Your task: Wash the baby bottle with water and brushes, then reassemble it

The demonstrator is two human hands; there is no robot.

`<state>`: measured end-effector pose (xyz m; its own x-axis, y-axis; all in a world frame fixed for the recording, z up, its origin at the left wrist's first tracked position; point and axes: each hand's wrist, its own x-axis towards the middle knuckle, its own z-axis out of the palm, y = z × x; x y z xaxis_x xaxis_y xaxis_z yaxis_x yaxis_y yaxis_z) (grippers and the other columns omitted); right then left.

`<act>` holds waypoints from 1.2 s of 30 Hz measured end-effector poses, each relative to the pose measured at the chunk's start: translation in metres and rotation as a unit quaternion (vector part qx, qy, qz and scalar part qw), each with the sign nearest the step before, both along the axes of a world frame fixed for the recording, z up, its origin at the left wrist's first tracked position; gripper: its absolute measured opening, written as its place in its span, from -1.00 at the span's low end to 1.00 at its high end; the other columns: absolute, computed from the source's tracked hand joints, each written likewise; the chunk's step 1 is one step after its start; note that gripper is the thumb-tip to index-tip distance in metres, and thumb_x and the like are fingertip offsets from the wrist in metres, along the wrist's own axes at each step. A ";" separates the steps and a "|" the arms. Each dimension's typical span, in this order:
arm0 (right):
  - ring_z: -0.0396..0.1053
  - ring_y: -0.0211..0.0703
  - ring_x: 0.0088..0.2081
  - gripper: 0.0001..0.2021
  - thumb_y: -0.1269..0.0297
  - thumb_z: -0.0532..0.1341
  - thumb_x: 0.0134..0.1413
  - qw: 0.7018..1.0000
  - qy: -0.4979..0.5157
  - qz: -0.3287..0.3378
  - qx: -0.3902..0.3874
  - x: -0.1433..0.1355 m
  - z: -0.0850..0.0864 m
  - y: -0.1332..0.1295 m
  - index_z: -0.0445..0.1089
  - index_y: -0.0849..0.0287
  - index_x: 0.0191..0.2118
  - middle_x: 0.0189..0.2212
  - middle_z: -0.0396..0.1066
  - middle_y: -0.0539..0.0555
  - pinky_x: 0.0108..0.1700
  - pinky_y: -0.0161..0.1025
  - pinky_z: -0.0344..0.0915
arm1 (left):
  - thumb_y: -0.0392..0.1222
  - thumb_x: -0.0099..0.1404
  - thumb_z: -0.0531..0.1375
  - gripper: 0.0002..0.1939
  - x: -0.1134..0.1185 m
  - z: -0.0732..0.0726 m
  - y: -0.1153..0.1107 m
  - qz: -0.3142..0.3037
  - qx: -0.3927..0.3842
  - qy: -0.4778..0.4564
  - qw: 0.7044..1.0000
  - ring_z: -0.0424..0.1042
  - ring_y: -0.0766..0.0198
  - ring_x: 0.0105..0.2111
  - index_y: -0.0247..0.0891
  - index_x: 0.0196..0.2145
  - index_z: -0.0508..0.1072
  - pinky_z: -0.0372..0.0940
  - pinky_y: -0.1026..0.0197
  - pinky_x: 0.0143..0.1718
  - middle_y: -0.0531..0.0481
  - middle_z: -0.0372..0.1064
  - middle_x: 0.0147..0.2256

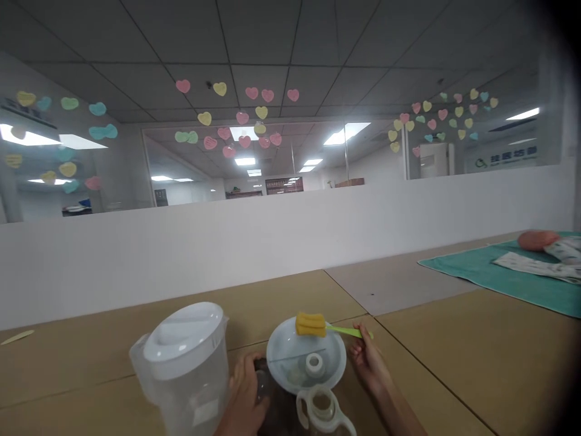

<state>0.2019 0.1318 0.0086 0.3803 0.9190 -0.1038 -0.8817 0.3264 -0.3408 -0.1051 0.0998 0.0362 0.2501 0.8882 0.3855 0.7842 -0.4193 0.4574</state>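
Note:
My right hand (370, 360) pinches the green handle of a sponge bottle brush (311, 324). The brush's yellow sponge head is over the far rim of a white bowl (275, 357). Inside the bowl is a white ring-shaped bottle part (314, 364), along with clear pieces hard to make out. In front of the bowl stands a baby bottle (322, 404) with white side handles and an uncovered mouth. My left hand (245, 387) is low between a lidded pitcher (186, 357) and the bowl, its fingers curled around a dark or clear object I cannot make out.
The tan tabletop (426, 345) runs back to a white low wall (254, 245) with glass above, dotted with heart-shaped notes. At the right lies a green towel (481, 266) with a doll (538, 240) and patterned cloth. A thin flat strip (17, 337) lies far left.

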 end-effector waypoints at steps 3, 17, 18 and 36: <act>0.05 -0.55 -0.67 -0.60 0.24 0.45 -0.30 1.000 -0.008 0.011 -0.015 0.003 -0.006 0.003 0.35 0.19 -0.28 -0.49 0.31 -0.14 -0.71 -0.52 0.10 | -0.30 0.03 -0.02 -0.41 0.020 0.026 -0.004 -0.038 0.021 0.023 0.999 0.09 0.11 0.12 -0.22 0.08 0.21 -0.01 0.01 0.14 -0.15 0.16 0.07; 0.08 -0.55 -0.64 -0.51 0.12 0.48 -0.45 0.998 -0.007 0.060 -0.030 0.009 -0.011 -0.011 0.36 0.17 -0.31 -0.39 0.35 -0.19 -0.68 -0.47 0.15 | -0.19 0.20 0.14 -0.83 0.085 0.059 -0.015 0.088 -0.020 0.140 0.986 0.30 0.18 -0.13 -0.12 -0.27 0.52 0.02 0.13 -0.09 0.01 0.39 -0.25; 0.08 -0.55 -0.64 -0.51 0.11 0.48 -0.45 0.997 -0.016 0.062 -0.034 0.008 -0.011 -0.013 0.36 0.19 -0.32 -0.40 0.35 -0.18 -0.68 -0.48 0.14 | -0.20 0.21 0.15 -0.83 0.084 0.063 -0.017 0.088 -0.016 0.121 0.989 0.31 0.19 -0.14 -0.12 -0.26 0.52 0.02 0.15 -0.10 0.03 0.40 -0.26; 0.14 -0.52 -0.65 -0.74 0.36 0.39 -0.18 0.999 -0.022 0.016 -0.033 0.005 -0.002 -0.027 0.37 0.32 -0.34 -0.46 0.37 -0.10 -0.67 -0.49 0.18 | -0.21 0.17 0.12 -0.81 0.039 0.106 -0.059 0.004 -0.049 0.070 0.996 0.39 0.30 -0.34 -0.31 -0.30 0.48 0.14 0.31 -0.35 0.00 0.44 -0.36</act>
<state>0.2068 0.1050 0.0062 0.3571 0.9222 -0.1484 -0.8748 0.2746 -0.3991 -0.0659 0.0408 0.1426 0.2886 0.9218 0.2589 0.8456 -0.3722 0.3826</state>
